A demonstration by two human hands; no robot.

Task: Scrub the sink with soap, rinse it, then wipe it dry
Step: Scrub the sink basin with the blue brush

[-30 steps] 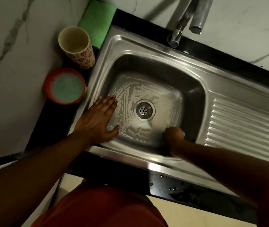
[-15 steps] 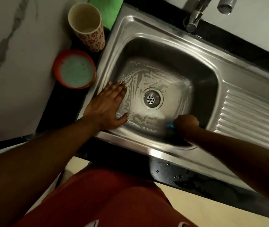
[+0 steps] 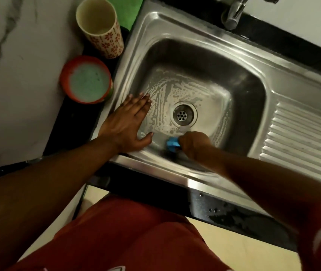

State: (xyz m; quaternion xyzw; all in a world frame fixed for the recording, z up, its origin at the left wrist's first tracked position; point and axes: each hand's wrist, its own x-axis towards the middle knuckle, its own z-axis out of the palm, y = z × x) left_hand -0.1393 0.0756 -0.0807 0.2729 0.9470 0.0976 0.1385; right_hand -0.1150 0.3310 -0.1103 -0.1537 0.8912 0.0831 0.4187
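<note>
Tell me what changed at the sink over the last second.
The right hand, gripping the blue sponge, slid left along the near side of the sink, ending just in front of the drain. The left hand stayed flat on the sink's left edge. The cup, soap tub and foam look unchanged.

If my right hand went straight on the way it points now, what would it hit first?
Probably the left hand: the right hand, gripping the blue sponge low in the sink, points toward its thumb. Depth is unclear; the left hand rests higher, so the sponge might reach the basin wall first.
</note>
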